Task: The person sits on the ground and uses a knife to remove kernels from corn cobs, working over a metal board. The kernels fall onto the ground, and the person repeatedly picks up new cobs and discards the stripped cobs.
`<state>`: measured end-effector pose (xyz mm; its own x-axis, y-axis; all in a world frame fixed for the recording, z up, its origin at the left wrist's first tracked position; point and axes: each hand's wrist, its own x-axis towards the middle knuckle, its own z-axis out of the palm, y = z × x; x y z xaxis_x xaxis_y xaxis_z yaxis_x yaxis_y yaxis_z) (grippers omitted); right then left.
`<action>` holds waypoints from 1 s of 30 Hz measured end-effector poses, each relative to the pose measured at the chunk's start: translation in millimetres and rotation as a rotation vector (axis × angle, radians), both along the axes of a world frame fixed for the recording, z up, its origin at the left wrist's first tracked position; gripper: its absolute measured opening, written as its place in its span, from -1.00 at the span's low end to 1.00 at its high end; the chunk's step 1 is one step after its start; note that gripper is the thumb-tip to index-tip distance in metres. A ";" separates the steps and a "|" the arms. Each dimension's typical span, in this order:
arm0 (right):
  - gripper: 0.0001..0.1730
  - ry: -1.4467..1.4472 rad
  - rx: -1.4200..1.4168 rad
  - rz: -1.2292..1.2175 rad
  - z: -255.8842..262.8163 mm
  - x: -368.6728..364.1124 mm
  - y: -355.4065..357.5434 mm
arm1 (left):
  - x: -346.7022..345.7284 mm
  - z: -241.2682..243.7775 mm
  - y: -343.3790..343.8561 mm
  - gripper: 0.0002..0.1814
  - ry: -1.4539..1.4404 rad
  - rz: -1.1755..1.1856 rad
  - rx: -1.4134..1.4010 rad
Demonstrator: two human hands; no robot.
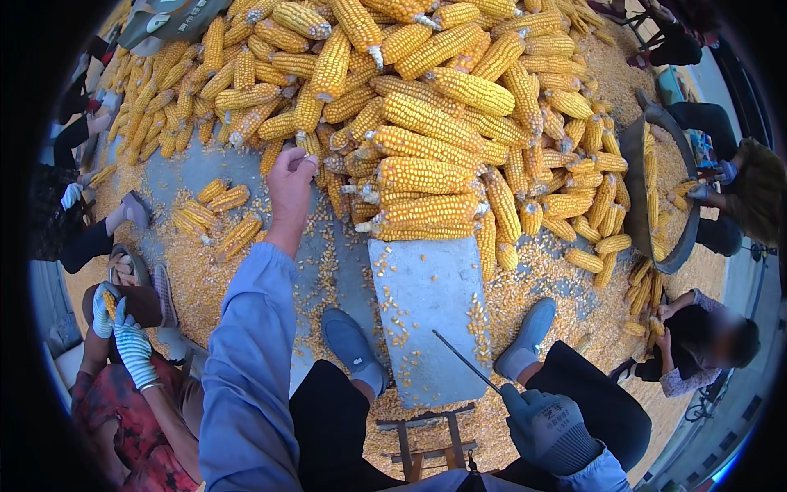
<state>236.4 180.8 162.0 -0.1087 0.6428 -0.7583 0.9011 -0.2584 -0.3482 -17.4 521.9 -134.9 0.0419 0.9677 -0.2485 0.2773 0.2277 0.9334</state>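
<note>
My bare left hand (pixel 292 187) is stretched out to the near edge of a heap of husked corn cobs (pixel 430 117). Its fingers are curled, and I cannot tell whether anything is between them. In a grey-blue work glove, my right hand (pixel 544 421) grips a thin dark metal rod (pixel 464 358), whose tip points up and left over a pale flat slab (pixel 427 307). Loose kernels are scattered on that slab. Several cobs (pixel 427 209) lie stacked crosswise at its far end.
A slatted wooden frame (pixel 430 440) stands before me. To the left, a person's gloved hands (pixel 120 335) hold a cob. At right, another person works over a large basin (pixel 667 184) of kernels and cobs. A person (pixel 682 344) crouches lower right. Kernels (pixel 203 277) cover the ground.
</note>
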 end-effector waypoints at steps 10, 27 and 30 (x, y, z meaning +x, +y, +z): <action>-0.43 0.013 0.022 -0.012 -6.0 2.0 -3.1 | 29.4 -110.7 -54.3 -0.66 0.119 0.077 -0.329; -0.43 -0.020 -0.042 0.028 1.5 -1.1 -6.9 | -3.5 74.2 -134.5 -0.49 0.333 -0.752 0.377; -0.43 -0.046 -0.081 0.056 2.8 -4.5 -4.1 | 12.3 80.1 -147.7 -0.47 0.396 -0.943 0.522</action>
<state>232.0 176.7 164.7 -0.1069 0.5730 -0.8126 0.9296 -0.2324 -0.2862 -5.1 374.2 -54.8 0.8135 0.5813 0.0165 0.4269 -0.6162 0.6618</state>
